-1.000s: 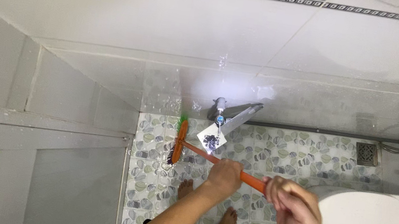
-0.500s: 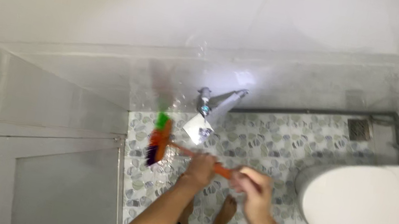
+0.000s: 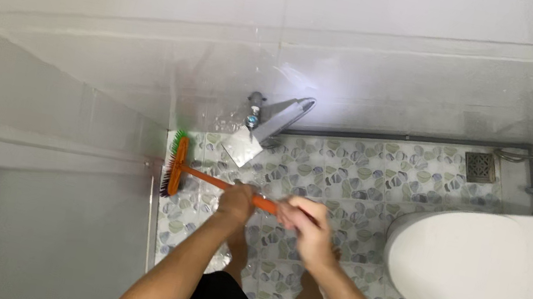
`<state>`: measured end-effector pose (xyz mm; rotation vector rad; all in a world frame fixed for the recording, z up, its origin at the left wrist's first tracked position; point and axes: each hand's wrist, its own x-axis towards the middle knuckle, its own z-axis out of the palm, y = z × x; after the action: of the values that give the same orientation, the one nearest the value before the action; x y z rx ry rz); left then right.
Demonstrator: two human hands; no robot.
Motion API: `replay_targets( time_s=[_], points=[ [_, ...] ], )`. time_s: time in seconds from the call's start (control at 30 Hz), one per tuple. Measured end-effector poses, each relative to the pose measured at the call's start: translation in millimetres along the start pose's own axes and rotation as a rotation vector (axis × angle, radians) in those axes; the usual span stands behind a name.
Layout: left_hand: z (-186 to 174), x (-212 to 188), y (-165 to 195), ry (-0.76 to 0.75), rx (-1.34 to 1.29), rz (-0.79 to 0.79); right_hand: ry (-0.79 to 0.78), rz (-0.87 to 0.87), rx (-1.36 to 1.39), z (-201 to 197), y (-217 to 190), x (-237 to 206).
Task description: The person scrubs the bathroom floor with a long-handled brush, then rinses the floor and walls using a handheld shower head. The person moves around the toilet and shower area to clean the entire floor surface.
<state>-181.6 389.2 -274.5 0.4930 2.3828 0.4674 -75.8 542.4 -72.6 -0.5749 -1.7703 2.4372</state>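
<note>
I look straight down at a small bathroom floor with leaf-patterned tiles (image 3: 377,175). Both my hands grip the orange handle of a scrubbing brush (image 3: 175,164). My left hand (image 3: 236,202) holds the handle nearer the head, and my right hand (image 3: 304,226) closes on it further back. The brush head, orange with green and dark bristles, presses against the base of the left wall. My bare feet stand on the tiles below my hands.
A white toilet with its lid down (image 3: 470,266) fills the right side. A metal tap (image 3: 255,108) sticks out of the far tiled wall, with a pipe running right to a square floor drain (image 3: 480,166). A grey door panel (image 3: 51,229) is at left.
The brush head has slid left across the tiles to the foot of the left wall, and my hands followed it. The view has tilted a little.
</note>
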Motion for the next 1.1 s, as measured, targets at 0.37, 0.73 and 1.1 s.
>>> replay_targets(
  time_s=[0.37, 0.73, 1.1],
  points=[
    [110.7, -15.5, 272.6, -0.010, -0.253, 0.303, 0.093, -0.291, -0.171, -236.1, -61.4, -73.3],
    [108.1, -9.7, 159.0, 0.081, 0.059, 0.022, -0.066, 0.124, -0.068, -210.8, 12.1, -40.9],
    [188.2, 58.7, 351.2, 0.263, -0.197, 0.671, 0.352, -0.056, -0.284, -375.6, -30.9, -68.2]
  ],
)
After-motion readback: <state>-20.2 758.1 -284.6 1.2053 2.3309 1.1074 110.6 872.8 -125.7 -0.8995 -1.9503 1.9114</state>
